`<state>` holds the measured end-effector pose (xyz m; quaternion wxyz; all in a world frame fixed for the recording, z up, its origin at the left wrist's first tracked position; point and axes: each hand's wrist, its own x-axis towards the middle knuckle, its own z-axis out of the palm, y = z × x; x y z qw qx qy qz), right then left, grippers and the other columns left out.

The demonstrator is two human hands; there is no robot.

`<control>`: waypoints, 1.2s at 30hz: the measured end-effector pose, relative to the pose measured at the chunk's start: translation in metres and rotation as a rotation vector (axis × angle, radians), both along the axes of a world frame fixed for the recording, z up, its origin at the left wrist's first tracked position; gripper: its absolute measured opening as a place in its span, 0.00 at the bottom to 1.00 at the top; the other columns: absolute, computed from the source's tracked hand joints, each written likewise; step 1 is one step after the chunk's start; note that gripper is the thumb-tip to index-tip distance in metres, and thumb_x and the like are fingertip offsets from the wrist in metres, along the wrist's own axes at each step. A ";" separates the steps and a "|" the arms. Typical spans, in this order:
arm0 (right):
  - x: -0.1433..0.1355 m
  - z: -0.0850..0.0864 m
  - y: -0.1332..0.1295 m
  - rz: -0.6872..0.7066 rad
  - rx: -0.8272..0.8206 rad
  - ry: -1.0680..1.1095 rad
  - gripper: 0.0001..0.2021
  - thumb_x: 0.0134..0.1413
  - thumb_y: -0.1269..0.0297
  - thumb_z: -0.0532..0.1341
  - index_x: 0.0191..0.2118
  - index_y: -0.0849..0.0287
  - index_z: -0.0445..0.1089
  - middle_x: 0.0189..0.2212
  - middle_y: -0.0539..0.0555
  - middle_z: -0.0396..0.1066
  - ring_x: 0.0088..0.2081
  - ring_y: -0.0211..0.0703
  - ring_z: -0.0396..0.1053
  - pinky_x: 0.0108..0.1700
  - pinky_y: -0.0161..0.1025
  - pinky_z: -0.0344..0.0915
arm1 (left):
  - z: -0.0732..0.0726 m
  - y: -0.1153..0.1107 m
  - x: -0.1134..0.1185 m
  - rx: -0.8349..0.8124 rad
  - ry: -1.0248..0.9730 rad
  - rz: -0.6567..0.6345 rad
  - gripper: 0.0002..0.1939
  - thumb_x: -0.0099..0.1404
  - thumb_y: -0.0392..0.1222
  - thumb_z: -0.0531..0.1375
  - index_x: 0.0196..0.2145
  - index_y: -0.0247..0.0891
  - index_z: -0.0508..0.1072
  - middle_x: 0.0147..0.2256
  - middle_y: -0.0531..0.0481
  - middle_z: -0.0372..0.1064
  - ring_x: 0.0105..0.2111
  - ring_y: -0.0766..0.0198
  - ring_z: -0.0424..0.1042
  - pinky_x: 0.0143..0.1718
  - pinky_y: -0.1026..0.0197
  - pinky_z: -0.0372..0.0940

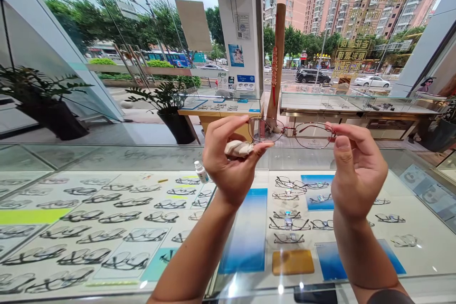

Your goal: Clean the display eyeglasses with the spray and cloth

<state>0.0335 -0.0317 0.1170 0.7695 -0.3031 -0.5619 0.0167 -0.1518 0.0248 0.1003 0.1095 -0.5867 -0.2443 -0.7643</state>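
A pair of thin, dark red-rimmed glasses is held up level above the glass counter, between my two hands. My left hand pinches the left end of the frame between thumb and fingers, with a crumpled whitish cloth tucked in its palm. At the other end, my right hand grips the frame near the hinge with thumb and index finger. The street and a wooden post show through and behind the lenses.
Under the glass counter lie rows of glasses, blue cards and a yellow-brown case. A small white bottle stands left of my left hand. Farther back are potted plants, a wooden post and display cases.
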 end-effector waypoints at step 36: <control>0.006 0.000 0.005 0.362 -0.094 0.129 0.05 0.63 0.59 0.69 0.42 0.52 0.77 0.40 0.50 0.79 0.43 0.42 0.80 0.47 0.44 0.78 | -0.010 0.011 0.015 -0.103 -0.024 -0.185 0.23 0.62 0.54 0.73 0.52 0.45 0.78 0.46 0.49 0.80 0.28 0.70 0.72 0.28 0.64 0.68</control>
